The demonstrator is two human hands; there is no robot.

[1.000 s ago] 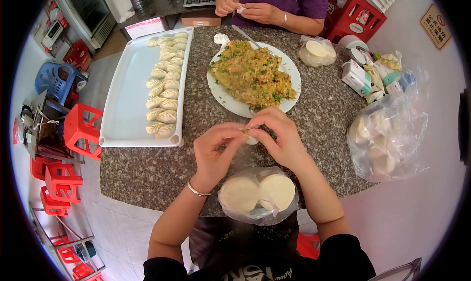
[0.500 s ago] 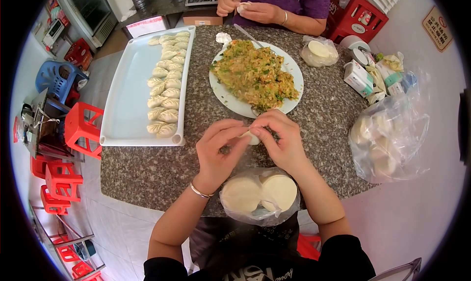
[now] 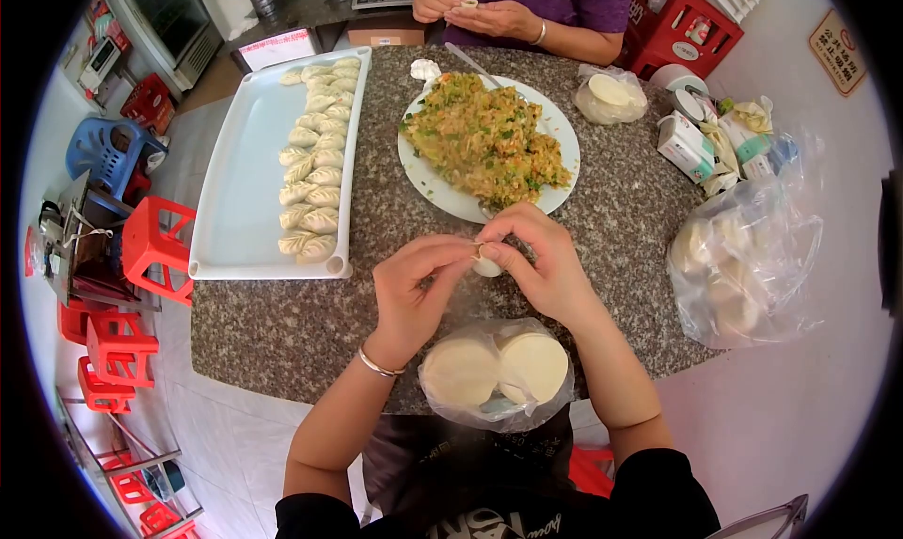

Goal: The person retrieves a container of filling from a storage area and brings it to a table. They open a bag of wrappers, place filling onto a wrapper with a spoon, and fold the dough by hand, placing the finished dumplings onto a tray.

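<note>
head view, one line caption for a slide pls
Left hand and right hand pinch a dumpling over the granite table.

A speckled grey-brown granite tabletop [image 3: 282, 323] stands on a pale tiled floor [image 3: 226, 435]. Left of it are stacked red plastic stools [image 3: 155, 247] and a blue plastic chair [image 3: 108, 153]. Red plastic crates [image 3: 691, 26] sit at top right. A yellow rectangular sign [image 3: 835, 50] hangs on the pale wall [image 3: 800, 426]. Lighting is even and bright.
</note>
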